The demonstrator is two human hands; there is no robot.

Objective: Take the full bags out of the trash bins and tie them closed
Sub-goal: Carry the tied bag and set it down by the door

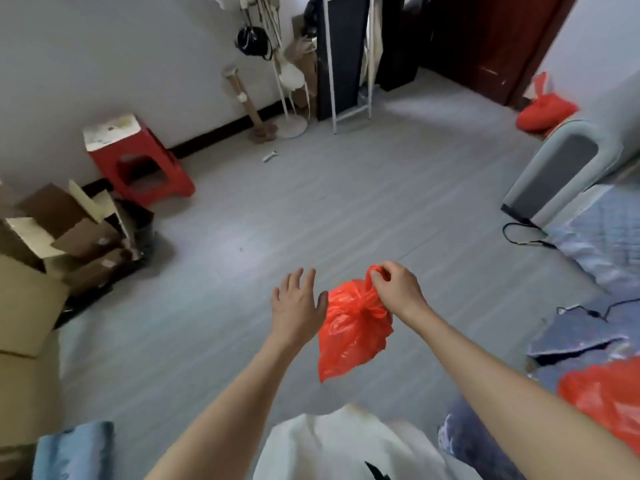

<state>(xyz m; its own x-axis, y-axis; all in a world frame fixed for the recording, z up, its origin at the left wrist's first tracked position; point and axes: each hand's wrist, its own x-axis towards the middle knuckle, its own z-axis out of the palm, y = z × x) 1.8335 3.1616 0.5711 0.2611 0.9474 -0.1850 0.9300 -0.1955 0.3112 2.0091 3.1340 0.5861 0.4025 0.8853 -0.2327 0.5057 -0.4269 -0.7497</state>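
A right hand (393,287) pinches the twisted top of a red plastic bag (353,327) that dangles below it over the floor, apparently light and limp, best held at that neck, while the left hand (298,303) hovers empty, fingers spread, just beside it.

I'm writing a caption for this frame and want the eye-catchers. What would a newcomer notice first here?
First, the red bag hanging mid-frame over the grey floor, pinched at its gathered top by the right hand, with the left hand spread open beside it. Next, the red stool by the left wall, and another red bag lying far right near the doorway.
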